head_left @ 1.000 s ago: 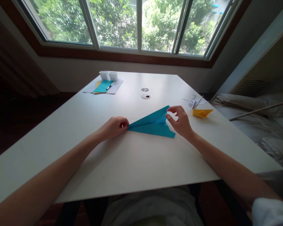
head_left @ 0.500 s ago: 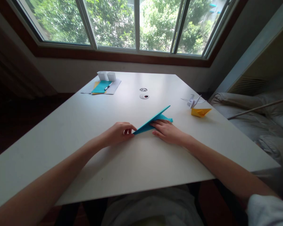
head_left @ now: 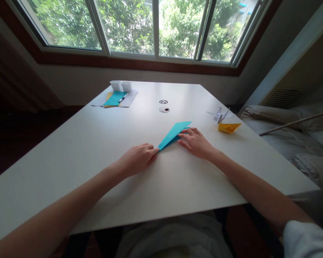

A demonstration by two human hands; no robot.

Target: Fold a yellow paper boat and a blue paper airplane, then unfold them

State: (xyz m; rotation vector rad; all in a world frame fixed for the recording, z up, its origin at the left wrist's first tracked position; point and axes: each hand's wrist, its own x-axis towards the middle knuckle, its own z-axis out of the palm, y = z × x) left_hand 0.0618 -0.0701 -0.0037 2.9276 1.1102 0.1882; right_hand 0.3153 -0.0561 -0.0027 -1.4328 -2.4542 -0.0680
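A folded piece of turquoise paper (head_left: pixel 172 133), long and pointed, lies slantwise on the table in front of me. Its narrow tip points towards me and to the left, pinched between the thumb and fingers of my left hand (head_left: pixel 142 157). On the other side, my right hand (head_left: pixel 196 142) rests with fingers spread and slightly bent, fingertips touching the paper's right edge near its wide end. The thumb of that hand is apart from the fingers, low by the table. Part of the paper's lower layer is hidden under the top flap and right fingers.
The white table (head_left: pixel 118 200) carries a yellow paper boat (head_left: pixel 229 128) and a white paper crane (head_left: pixel 219 115) on the right. At the far left are turquoise sheets (head_left: pixel 115 98), a pen (head_left: pixel 123 97) and two small white boxes (head_left: pixel 126 86). Round inserts (head_left: pixel 164 109) sit mid-table.
The paper's upper flap has tipped over, showing its broad face. My left hand has shifted right onto the tip, and my right hand has lifted from lying flat to the paper's edge.
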